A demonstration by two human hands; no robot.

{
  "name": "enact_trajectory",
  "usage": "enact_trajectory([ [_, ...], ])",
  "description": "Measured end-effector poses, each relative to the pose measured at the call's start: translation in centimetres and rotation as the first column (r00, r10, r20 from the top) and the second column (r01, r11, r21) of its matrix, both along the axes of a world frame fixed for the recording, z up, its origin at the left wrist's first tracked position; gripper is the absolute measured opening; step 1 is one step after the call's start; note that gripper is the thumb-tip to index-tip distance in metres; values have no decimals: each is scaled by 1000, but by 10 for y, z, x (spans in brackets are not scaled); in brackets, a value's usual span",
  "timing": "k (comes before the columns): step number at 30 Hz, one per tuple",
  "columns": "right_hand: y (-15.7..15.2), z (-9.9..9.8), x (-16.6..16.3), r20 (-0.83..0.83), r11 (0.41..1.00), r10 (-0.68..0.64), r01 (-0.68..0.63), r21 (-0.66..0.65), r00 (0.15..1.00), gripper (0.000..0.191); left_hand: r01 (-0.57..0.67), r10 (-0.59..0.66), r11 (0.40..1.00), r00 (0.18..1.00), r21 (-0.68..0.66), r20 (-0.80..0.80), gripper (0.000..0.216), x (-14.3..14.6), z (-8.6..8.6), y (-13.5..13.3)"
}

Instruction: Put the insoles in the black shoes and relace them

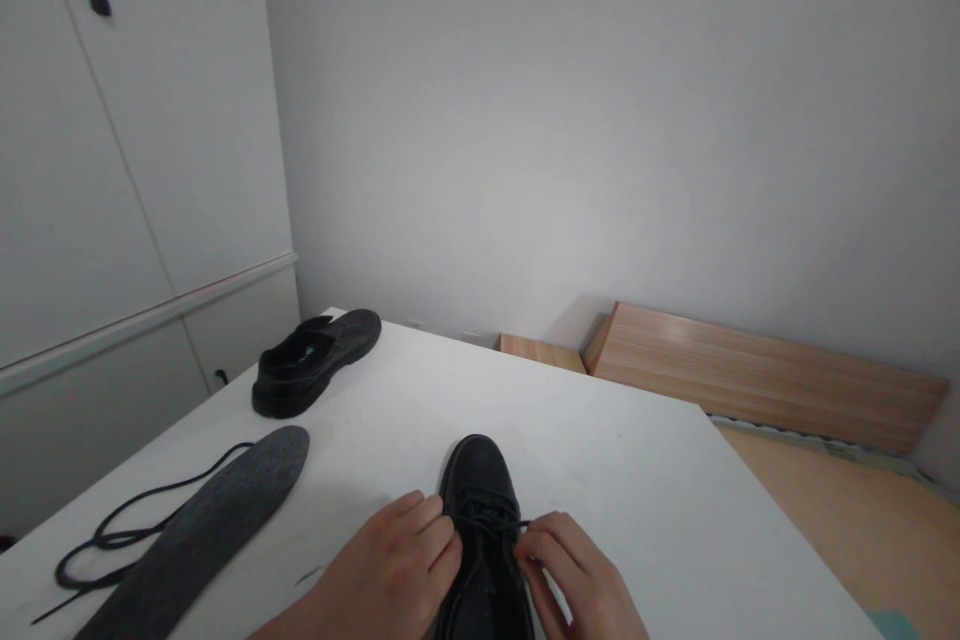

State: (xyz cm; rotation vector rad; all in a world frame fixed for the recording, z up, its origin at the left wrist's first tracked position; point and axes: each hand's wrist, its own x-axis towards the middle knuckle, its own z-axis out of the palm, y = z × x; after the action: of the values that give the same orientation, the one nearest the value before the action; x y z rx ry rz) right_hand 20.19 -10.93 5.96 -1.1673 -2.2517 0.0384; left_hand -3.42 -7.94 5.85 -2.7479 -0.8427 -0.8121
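Note:
A black shoe lies on the white table right in front of me, toe pointing away. My left hand rests against the shoe's left side with its fingers curled onto the lacing. My right hand is at the shoe's right side, fingers pinched on the black lace that crosses the shoe's top. A second black shoe without a lace sits at the far left of the table.
A dark grey insole lies flat at the left, with a loose black shoelace curled beside it. White cabinet doors stand at the left. Wooden boards lean against the wall beyond the table's right edge.

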Motion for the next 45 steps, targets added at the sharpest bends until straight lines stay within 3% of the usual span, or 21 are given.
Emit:
enact_trajectory([
  [5,0,10,-1,61,976,-28,14,218,998,22,-26,6,995,981,101,196,22,9,-2,3],
  [12,-3,2,0,7,997,36,-37,60,999,22,-7,34,994,968,-110,248,23,6,-15,-2],
  [15,-5,0,-1,55,999,11,-14,45,998,24,-21,68,962,984,-271,164,26,6,-6,-10],
  [19,-6,4,-8,221,999,-7,-3,46,975,50,-90,93,911,996,-403,-12,33,13,14,-19],
  [25,-3,11,-21,302,997,-74,61,54,950,52,-213,107,850,965,-481,-238,32,27,39,-15],
  [29,-2,10,-22,297,992,-124,108,68,947,35,-268,106,829,937,-491,-332,29,31,40,-9],
  [32,-3,12,-21,257,991,-126,107,86,958,27,-224,120,881,958,-416,-261,19,30,28,-8],
  [36,-5,31,-23,-16,990,-81,82,114,997,23,-13,75,932,985,-363,158,18,26,27,-6],
  [38,-6,45,-24,-227,989,-39,70,131,973,21,158,18,892,923,-424,384,24,22,37,-3],
  [40,-7,55,-24,-384,987,-32,91,136,923,19,262,55,810,857,-525,513,27,19,50,2],
  [45,-7,60,-27,-536,996,2,48,80,844,18,367,274,549,770,-751,577,19,21,62,10],
])
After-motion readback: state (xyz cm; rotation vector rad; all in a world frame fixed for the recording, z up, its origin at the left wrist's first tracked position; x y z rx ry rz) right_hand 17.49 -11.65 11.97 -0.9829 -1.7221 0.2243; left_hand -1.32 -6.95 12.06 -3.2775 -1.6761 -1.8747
